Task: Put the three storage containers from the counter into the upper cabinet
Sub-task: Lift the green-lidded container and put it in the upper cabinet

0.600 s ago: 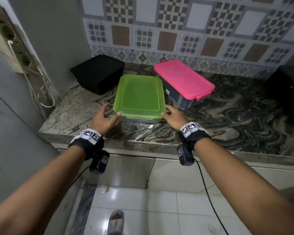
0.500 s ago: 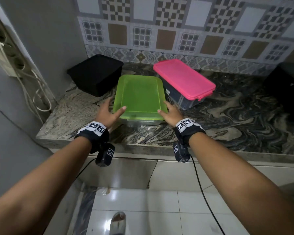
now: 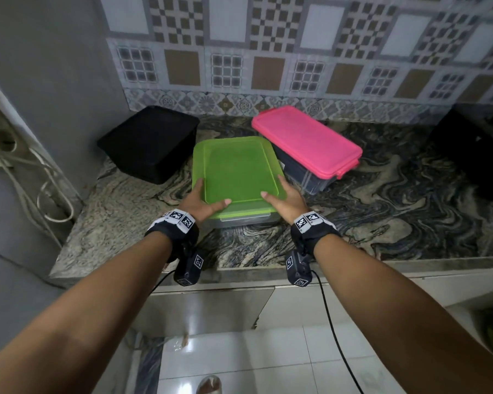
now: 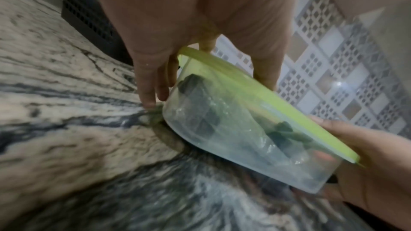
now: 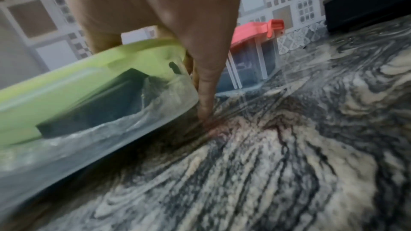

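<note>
Both hands now closed in on green-lidded container (image 3: 235,177), left hand (image 3: 201,201) and right hand (image 3: 285,198) clasping its near corners, thumbs on lid, fingers (image 5: 205,94) down its sides, container on table (image 3: 382,223), pink-lidded container (image 3: 306,143) just behind.

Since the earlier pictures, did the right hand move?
Yes. The right hand moved forward, toward the pink-lidded container; its thumb now lies on the green lid, fingers down the side.

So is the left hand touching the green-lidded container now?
Touching. In the head view the left hand lays its thumb on the lid of the green-lidded container; the left wrist view shows its fingers down the clear side.
</note>
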